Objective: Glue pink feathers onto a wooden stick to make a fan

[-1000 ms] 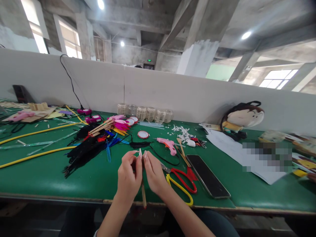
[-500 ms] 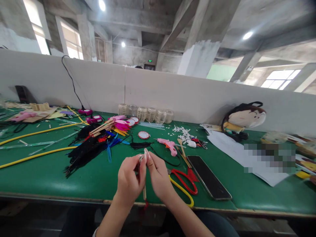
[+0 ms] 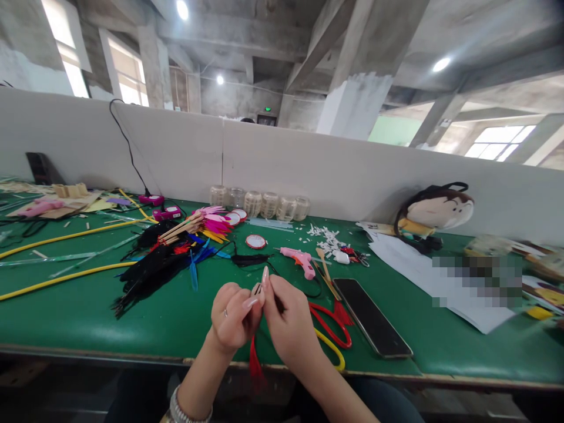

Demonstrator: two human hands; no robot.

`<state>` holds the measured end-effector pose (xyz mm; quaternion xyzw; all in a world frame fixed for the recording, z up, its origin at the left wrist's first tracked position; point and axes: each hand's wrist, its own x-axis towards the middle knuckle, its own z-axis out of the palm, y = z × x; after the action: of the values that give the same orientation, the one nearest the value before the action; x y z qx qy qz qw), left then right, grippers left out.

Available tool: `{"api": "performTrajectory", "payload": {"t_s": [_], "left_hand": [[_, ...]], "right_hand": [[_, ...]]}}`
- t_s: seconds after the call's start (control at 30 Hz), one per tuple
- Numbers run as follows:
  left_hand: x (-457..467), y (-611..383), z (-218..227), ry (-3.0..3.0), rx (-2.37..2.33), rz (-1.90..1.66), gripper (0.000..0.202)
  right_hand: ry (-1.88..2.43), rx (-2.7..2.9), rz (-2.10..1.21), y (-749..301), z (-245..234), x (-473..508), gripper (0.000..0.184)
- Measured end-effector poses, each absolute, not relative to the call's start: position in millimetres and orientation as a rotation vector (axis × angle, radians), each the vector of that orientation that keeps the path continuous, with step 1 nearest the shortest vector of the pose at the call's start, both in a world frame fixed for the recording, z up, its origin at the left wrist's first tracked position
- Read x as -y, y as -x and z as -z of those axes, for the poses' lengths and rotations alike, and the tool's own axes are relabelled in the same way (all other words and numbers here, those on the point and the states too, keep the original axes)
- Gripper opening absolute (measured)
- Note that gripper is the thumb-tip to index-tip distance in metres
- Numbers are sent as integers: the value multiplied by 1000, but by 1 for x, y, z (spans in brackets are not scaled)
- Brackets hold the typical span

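Left hand (image 3: 231,314), right hand (image 3: 286,320), pinching red feather (image 3: 254,361)

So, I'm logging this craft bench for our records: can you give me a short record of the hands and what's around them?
Left hand: pinching thin item, ring on finger
Right hand: pinching same item
Held: thin item, too small to identify
Below hands: red feather
Nearby: scissors, red and yellow handles; smartphone
Farther: pink glue gun, black feathers
Surface: green workbench
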<state>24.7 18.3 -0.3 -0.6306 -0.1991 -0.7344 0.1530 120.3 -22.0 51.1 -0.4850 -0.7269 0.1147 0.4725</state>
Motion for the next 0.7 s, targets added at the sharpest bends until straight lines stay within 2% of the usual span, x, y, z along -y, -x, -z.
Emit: {"api": "performTrajectory", "payload": {"t_s": [0.27,0.43,0.7], "left_hand": [[-17,-35,4,1852,800,2304,14],[-10,-46,-5,1731,1002,2574,17],[-5,-49,-13,1656,1174,2702,13]], "right_hand": [[1133,1482,-557,-109,-40,20,34],[1089,1372,-576,-103,-39,22,35],[1051,1281,-558,-102,-38,23,37]]}}
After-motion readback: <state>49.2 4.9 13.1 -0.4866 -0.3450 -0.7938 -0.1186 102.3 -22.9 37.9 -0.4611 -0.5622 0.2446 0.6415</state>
